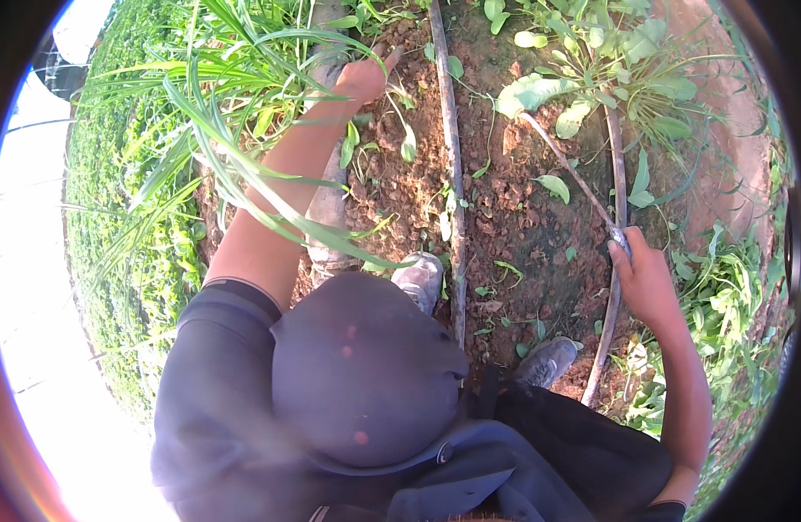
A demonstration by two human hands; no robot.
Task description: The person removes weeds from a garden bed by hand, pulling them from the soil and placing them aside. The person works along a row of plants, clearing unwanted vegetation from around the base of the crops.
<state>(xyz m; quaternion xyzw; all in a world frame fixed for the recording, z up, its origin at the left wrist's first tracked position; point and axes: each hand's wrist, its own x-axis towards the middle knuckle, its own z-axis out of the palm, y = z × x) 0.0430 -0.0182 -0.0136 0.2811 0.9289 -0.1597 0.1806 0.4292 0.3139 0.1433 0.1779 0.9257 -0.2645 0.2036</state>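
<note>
My left hand (364, 78) reaches over the soil at the top, beside a clump of long-bladed grass (243, 65). A thin leafy stem (403, 117) hangs just below its fingers; whether they grip anything is unclear. My right hand (642, 280) is closed around the pale handle of a slim hand tool (580, 169). The tool's shaft slants up and left across the soil. Its far end meets a broad leaf (537, 93) of a leafy plant (622, 72), so the tip is hidden or cannot be made out.
Dirt-covered irrigation hoses (450, 130) run lengthwise over the reddish soil (400, 189); another hose (615, 163) passes by my right hand. My shoes (420, 280) stand on the bed. Dense greenery (126, 196) fills the left, with more leafy plants (726, 293) at right.
</note>
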